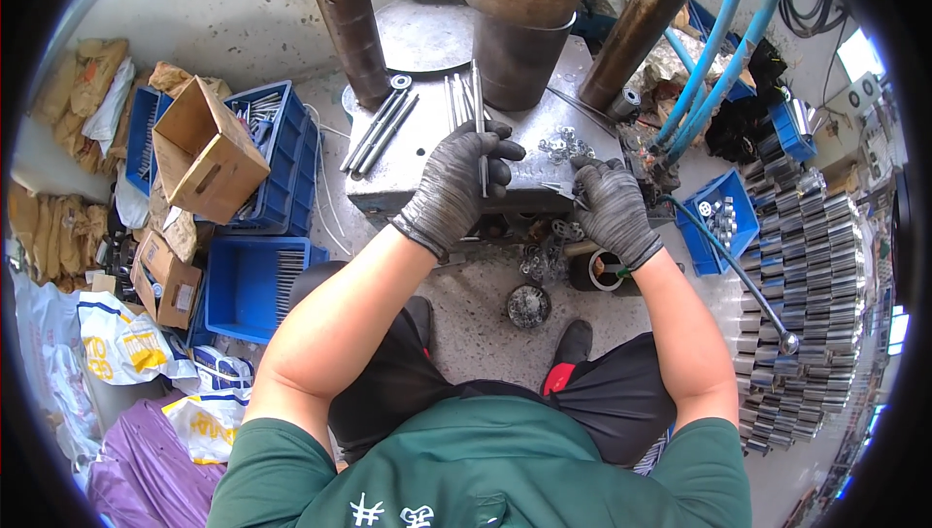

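My left hand (pixel 451 174), in a dark grey glove, is closed around a slim metal rod (pixel 478 96) that stands nearly upright over the steel press table (pixel 427 154). Behind that hand, more bright rods (pixel 454 99) lie side by side. Another group of rods (pixel 381 136) rests to the left, with a small ring (pixel 400 82) at its far end. My right hand (pixel 614 213), gloved too, is at the table's front right edge with its fingers bent together. What they pinch, if anything, is too small to make out. Just beyond it lies a pile of small metal pieces (pixel 565 144).
A thick steel ram (pixel 524 43) stands between two columns (pixel 345 23). Blue hoses (pixel 723 52) hang at right. Blue crates (pixel 243 285) and cardboard boxes (pixel 209 154) fill the left. Stacked metal tubes (pixel 806 305) stand at right, beside a blue bin (pixel 718 222).
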`<state>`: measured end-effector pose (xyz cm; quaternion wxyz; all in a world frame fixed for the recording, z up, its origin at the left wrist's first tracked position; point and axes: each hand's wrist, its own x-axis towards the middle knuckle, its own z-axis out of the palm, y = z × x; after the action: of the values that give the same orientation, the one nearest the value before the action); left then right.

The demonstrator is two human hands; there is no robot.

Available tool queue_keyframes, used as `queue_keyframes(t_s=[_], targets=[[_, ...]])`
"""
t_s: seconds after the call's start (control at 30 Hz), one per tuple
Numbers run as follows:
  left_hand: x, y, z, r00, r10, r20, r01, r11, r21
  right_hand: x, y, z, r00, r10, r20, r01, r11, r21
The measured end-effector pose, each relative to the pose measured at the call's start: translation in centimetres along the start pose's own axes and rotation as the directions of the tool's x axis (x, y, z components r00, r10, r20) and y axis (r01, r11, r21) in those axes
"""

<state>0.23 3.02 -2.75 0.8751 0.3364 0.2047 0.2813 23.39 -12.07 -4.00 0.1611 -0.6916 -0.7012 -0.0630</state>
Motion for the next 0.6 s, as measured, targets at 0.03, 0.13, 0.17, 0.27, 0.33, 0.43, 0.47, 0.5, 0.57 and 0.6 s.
queue_keyframes(t_s=[0.03,0.13,0.17,0.27,0.33,0.43,0.47,0.5,0.57,0.6], targets=[[0.1,-0.1,0.2,1.0,-0.002,0.0,0.002,1.0,0.009,-0.1,0.0,0.0,1.0,-0.003,-0.012,0.003,1.0,-0.006],[0.1,-0.3,0.4,1.0,-0.001,-0.024,0.002,1.0,0.031,-0.6,0.5,0.6,0.999,-0.009,-0.031,0.007,0.999,-0.039],[0.1,-0.2,0.4,1.0,0.0,-0.026,0.0,1.0,0.031,-0.5,0.4,0.7,0.999,-0.011,-0.03,0.01,0.999,-0.038],[0.0,0.0,0.5,0.999,-0.001,-0.038,0.003,0.999,0.04,-0.3,0.5,0.9,0.99,-0.067,-0.124,0.062,0.997,-0.044],[-0.1,0.1,0.7,0.998,-0.003,-0.062,0.006,0.999,0.035,-0.1,0.9,1.4,0.988,-0.044,-0.147,0.043,0.999,-0.007],[0.0,-0.1,0.8,0.999,0.02,-0.044,-0.017,0.998,0.063,0.3,1.2,0.8,0.997,0.052,-0.052,-0.04,0.978,0.203],[0.0,-0.2,0.7,0.999,0.021,-0.047,-0.018,0.998,0.063,0.6,1.0,0.7,0.997,0.049,-0.051,-0.037,0.978,0.205],[0.1,-0.4,0.6,0.998,0.019,-0.052,-0.017,0.998,0.056,1.1,0.7,0.6,0.976,0.217,-0.002,-0.208,0.938,0.276],[0.3,-0.6,0.9,0.999,0.014,-0.05,-0.012,0.999,0.047,1.6,1.1,0.6,0.923,0.38,0.058,-0.377,0.865,0.331],[0.4,-0.7,0.9,0.999,0.006,-0.043,-0.004,0.999,0.047,1.9,1.8,1.0,0.902,0.429,0.042,-0.417,0.843,0.34]])
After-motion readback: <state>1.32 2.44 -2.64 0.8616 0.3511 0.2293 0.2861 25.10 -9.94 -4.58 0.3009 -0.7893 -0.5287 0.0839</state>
